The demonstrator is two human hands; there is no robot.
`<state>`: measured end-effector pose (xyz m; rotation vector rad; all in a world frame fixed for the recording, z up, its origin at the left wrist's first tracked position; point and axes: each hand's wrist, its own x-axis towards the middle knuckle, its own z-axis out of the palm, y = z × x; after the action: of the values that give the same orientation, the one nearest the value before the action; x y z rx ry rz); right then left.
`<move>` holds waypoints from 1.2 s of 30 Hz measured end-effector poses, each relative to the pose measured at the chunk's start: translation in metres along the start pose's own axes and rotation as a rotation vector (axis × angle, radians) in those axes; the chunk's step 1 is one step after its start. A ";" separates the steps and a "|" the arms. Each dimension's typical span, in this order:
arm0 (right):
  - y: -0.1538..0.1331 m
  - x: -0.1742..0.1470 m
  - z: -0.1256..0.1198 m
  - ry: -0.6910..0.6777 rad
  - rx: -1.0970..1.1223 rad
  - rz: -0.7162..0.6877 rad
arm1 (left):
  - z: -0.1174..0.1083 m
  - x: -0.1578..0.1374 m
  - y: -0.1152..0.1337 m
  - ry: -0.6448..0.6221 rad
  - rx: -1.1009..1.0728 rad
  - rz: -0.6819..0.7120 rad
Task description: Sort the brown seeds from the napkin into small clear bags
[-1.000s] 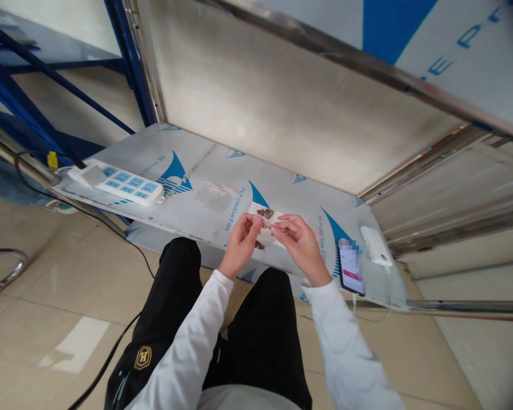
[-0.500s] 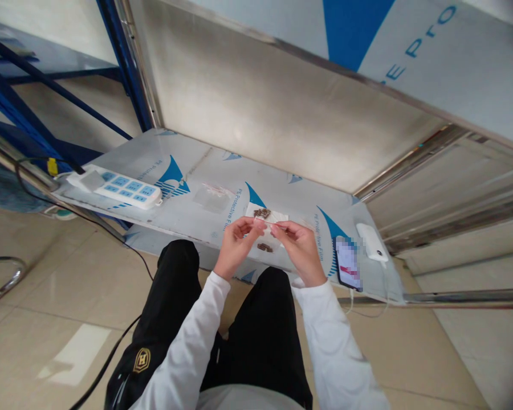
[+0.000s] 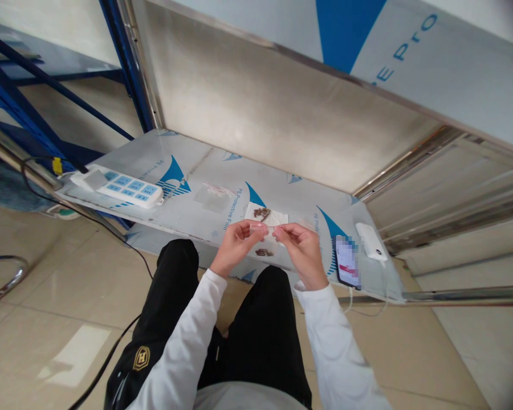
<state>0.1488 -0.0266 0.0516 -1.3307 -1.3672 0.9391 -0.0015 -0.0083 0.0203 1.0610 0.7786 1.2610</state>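
Observation:
My left hand (image 3: 238,244) and my right hand (image 3: 300,250) face each other over the front of the shelf, thumbs and fingers closed in a pinch. Between them they grip the top edge of a small clear plastic bag (image 3: 268,229). Below the fingers, a cluster of small brown pieces (image 3: 264,252) shows, seemingly inside the bag; their exact kind is too small to tell. Just beyond the fingertips, a loose pile of similar brown pieces (image 3: 262,213) lies on a white sheet (image 3: 280,217).
Flat clear plastic bags (image 3: 214,196) lie left of the white sheet. A white power strip (image 3: 128,189) sits at the shelf's left end. To the right are a phone (image 3: 347,263) and a white power bank (image 3: 371,241) with a cable. An upper shelf (image 3: 282,28) overhangs the back.
Both hands have shifted slightly, and more of the clear bag's top edge shows by the left fingers. The brown cluster below has moved a little downward. The pile on the sheet stays put.

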 end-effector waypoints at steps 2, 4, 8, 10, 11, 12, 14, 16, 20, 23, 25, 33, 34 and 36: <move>-0.001 -0.001 0.001 -0.026 -0.016 0.003 | 0.000 0.000 -0.001 0.016 0.015 0.010; -0.001 -0.002 0.003 -0.037 0.011 0.031 | 0.000 0.000 -0.002 0.037 0.028 0.042; 0.000 -0.007 0.009 -0.051 0.099 0.081 | 0.002 -0.001 -0.004 0.011 0.068 0.048; 0.002 -0.009 0.011 -0.005 0.136 0.082 | 0.002 -0.001 -0.004 -0.021 0.061 -0.001; 0.004 -0.010 0.012 0.034 0.153 0.083 | 0.001 -0.001 -0.005 -0.038 0.048 -0.025; 0.006 -0.011 0.013 0.071 0.168 0.085 | 0.001 0.000 -0.006 -0.049 0.036 -0.041; 0.011 -0.012 0.014 0.120 0.181 0.092 | -0.002 0.000 -0.008 -0.032 0.041 -0.045; 0.017 -0.013 0.015 0.110 0.175 0.106 | -0.005 0.001 -0.010 0.009 0.091 -0.035; 0.025 -0.022 0.016 0.005 0.179 0.144 | -0.011 0.000 -0.014 0.024 0.212 -0.008; 0.025 -0.028 0.015 0.033 0.208 0.172 | -0.009 0.000 -0.015 -0.022 0.253 0.007; 0.023 -0.026 0.008 0.098 0.230 0.198 | -0.007 0.000 -0.017 -0.053 0.278 -0.004; 0.074 0.038 -0.080 0.390 -0.128 0.269 | -0.056 0.026 -0.039 0.305 0.655 -0.023; 0.085 0.046 -0.092 0.431 -0.251 0.293 | -0.067 0.033 -0.042 0.382 0.784 -0.013; 0.103 0.055 -0.109 0.500 -0.398 0.294 | -0.087 0.047 -0.046 0.494 1.007 -0.011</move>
<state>0.2828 0.0283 -0.0161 -1.9537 -1.0100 0.4710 -0.0565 0.0554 -0.0483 1.5252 1.9130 1.1229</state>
